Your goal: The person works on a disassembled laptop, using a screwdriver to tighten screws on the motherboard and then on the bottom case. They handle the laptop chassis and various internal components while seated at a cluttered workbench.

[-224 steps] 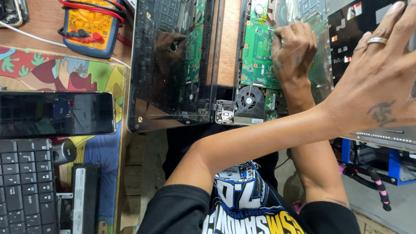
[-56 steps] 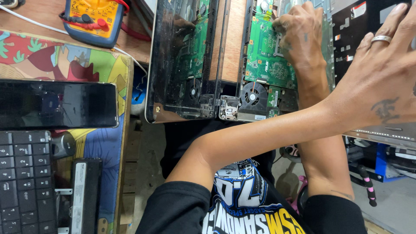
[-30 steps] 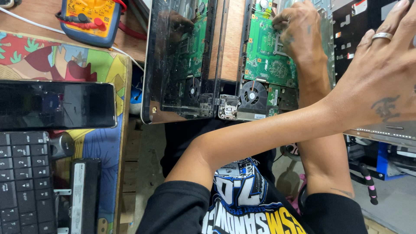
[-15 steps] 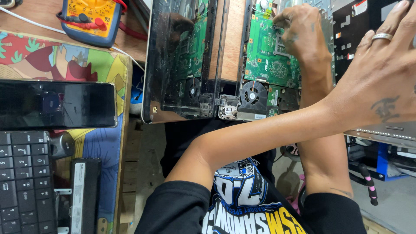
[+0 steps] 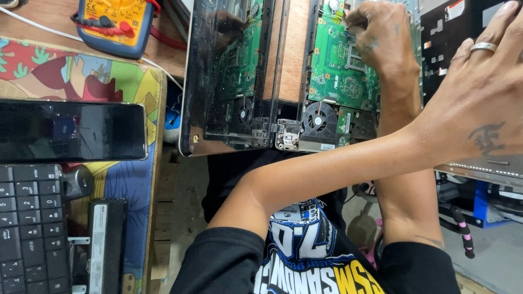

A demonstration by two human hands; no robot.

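1. The opened laptop base with its green printed circuit board (image 5: 343, 65) lies at the top of the view, its round black cooling fan (image 5: 318, 118) at the near edge.
2. The arms cross: the left forearm runs from the lower left across to the right, and the right forearm rises straight up to the board.
3. The right hand (image 5: 384, 35) rests knuckles-up on the upper part of the green board, fingers curled down toward a spot near the board's top edge. Whether the fingertips pinch anything cannot be told; they are hidden under the hand.
4. The left hand (image 5: 479, 103), wearing a silver ring, lies flat and spread on the dark panel (image 5: 452, 32) to the right of the board, pressing on it without gripping anything.
5. The glossy black laptop screen (image 5: 229, 76) stands hinged just left of the board and reflects the circuitry.
6. A yellow and blue multimeter (image 5: 117, 24) sits on the wooden table at the upper left.
7. A black rectangular tablet-like slab (image 5: 71, 130) lies on a colourful patterned mat, with a black keyboard (image 5: 30, 228) below it.
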